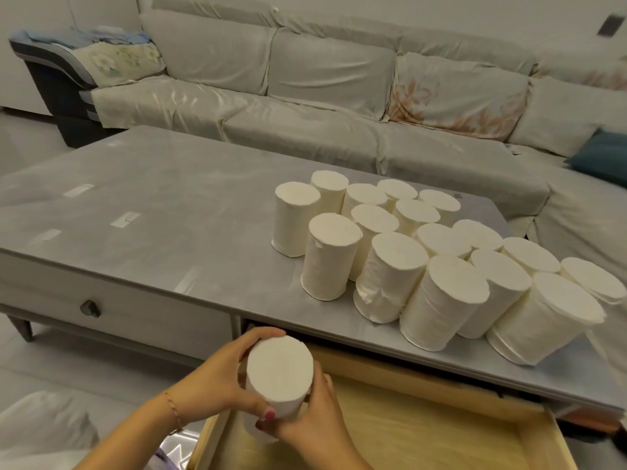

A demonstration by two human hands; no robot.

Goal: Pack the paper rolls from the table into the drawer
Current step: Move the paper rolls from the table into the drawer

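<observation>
One white paper roll (pixel 279 369) stands upright between both my hands, above the left end of the open wooden drawer (pixel 424 432). My left hand (pixel 217 378) wraps its left side and my right hand (pixel 317 413) holds its right side, thumbs at the front. Whether the roll touches the drawer floor is hidden. Several more white paper rolls (pixel 420 259) stand upright in a tight cluster on the right half of the grey table (pixel 152 215). The rest of the drawer floor shows bare wood.
A closed drawer with a dark knob (pixel 90 308) is on the table's left front. A covered sofa (pixel 305 96) runs behind the table and around its right side, with a teal cushion (pixel 602 154). A white covered object (pixel 40 432) sits at lower left.
</observation>
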